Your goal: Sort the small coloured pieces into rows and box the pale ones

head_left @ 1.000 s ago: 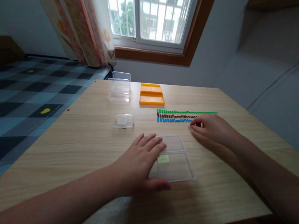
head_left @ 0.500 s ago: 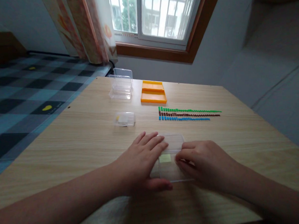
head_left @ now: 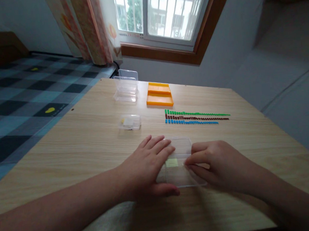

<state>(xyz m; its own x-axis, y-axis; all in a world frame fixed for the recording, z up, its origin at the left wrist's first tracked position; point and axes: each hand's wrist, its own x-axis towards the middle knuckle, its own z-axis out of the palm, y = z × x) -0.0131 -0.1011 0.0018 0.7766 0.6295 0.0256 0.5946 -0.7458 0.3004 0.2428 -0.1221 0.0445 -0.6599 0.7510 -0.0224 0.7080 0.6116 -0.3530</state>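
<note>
A clear plastic box (head_left: 181,178) with its lid (head_left: 178,145) folded back lies on the table before me. Inside it is a small pale yellow-green paper slip (head_left: 172,162). My left hand (head_left: 151,168) rests across the box's left part, fingers stretched and apart, thumb by the near edge. Above the right part of the box, my right hand (head_left: 212,164) is closed in a pinch, its thumb and index fingertips together. Whatever lies between those fingertips is too small to make out.
Beyond the hands, rows of green (head_left: 184,113), brown (head_left: 182,117) and blue domino-like tiles (head_left: 181,122) stretch rightward. An orange divided tray (head_left: 160,103) sits farther back. To its left are an open clear box (head_left: 126,96) and a smaller clear case (head_left: 136,121) with a white paper inside.
My right hand has shifted slightly right and its fingers have straightened a little, still pinched. My left hand stays on the box. The whole view has moved very slightly.
</note>
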